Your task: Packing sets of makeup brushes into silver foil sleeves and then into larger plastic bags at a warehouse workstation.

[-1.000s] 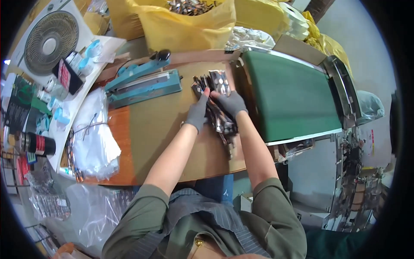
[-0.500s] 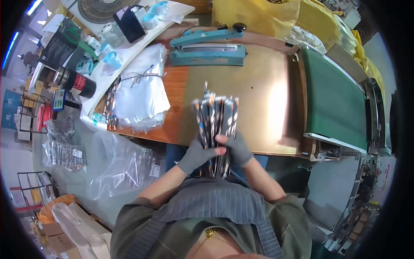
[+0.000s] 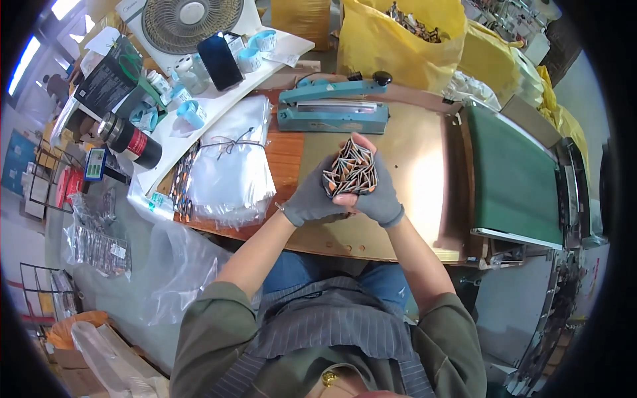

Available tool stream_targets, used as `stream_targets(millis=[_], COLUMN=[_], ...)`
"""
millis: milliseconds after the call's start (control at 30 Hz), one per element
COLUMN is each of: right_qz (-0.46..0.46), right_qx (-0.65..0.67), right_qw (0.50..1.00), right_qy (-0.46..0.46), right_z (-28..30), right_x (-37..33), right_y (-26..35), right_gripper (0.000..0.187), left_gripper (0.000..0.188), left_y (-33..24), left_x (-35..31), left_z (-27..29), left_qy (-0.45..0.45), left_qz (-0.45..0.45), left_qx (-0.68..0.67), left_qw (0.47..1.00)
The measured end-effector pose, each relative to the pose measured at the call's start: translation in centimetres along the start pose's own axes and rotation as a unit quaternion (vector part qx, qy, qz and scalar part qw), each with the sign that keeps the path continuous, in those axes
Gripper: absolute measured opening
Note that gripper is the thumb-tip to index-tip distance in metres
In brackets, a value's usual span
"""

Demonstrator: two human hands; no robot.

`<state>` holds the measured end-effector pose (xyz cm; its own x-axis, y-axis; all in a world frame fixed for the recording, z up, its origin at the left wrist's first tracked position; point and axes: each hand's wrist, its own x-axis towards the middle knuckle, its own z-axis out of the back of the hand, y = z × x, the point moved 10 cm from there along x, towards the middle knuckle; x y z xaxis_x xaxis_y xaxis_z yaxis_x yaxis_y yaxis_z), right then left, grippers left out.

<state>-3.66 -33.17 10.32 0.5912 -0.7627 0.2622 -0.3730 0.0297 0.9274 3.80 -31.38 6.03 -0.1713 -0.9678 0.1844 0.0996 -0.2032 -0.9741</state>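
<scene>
A thick bundle of thin patterned strips [image 3: 352, 169] stands end-on toward me above the bench. Their ends look folded into narrow V shapes, dark with pale edges and bits of orange. My left hand [image 3: 312, 192], in a grey fingerless glove, wraps the bundle's left side. From the right, my right hand [image 3: 383, 192], gloved the same way, closes round it, with bare fingertips showing at the top and bottom. The lower length of the strips is hidden by my hands. Beyond them sits a blue-green bag sealer [image 3: 332, 116] with its lever arm raised.
Clear plastic bags [image 3: 232, 166] lie stacked at the left, beside more strips [image 3: 182, 186]. A white shelf [image 3: 199, 126] holds a phone [image 3: 220, 62], tape rolls and a dark flask [image 3: 129, 139]. A green conveyor belt [image 3: 511, 176] stands right; a yellow sack [image 3: 405, 56] is behind.
Both hands have moved forward and up from my lap with the bundle. The strips, seen lengthwise before, have tipped so their ends face me.
</scene>
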Motion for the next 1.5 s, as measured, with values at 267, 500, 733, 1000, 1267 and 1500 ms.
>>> stream_targets(millis=[267, 500, 733, 1000, 1267, 1500], right_qz=[-0.1, -0.273, -0.301, -0.263, -0.168, -0.072], right_qx=[-0.021, 0.201, 0.167, 0.094, 0.108, 0.265], right_qw=[0.994, 0.939, 0.938, 0.96, 0.98, 0.961], right_qy=[0.046, 0.062, 0.043, 0.009, 0.003, -0.019], right_z=[-4.0, -4.0, -5.8, -3.5, -0.1, -0.9], right_x=[0.4, -4.4, -4.7, -4.7, -6.6, -14.1], right_y=[2.1, -7.7, -8.1, -8.1, -3.8, -5.2], right_gripper=[0.069, 0.028, 0.05, 0.047, 0.045, 0.054], left_gripper=[0.048, 0.029, 0.029, 0.027, 0.031, 0.036], left_y=[-0.2, 6.6, 3.0, -3.6, -3.0, -5.0], left_x=[-7.1, -14.4, -14.5, -10.3, -2.2, -11.7], left_z=[-4.6, 17.9, 27.6, 5.2, 4.6, -3.3], left_qy=[0.064, -0.233, -0.329, -0.353, -0.25, -0.173], left_qz=[0.154, 0.189, 0.066, 0.015, -0.055, -0.091], left_qx=[-0.47, 0.155, 0.219, 0.091, 0.23, 0.105], left_qw=[0.867, 0.941, 0.916, 0.931, 0.939, 0.975])
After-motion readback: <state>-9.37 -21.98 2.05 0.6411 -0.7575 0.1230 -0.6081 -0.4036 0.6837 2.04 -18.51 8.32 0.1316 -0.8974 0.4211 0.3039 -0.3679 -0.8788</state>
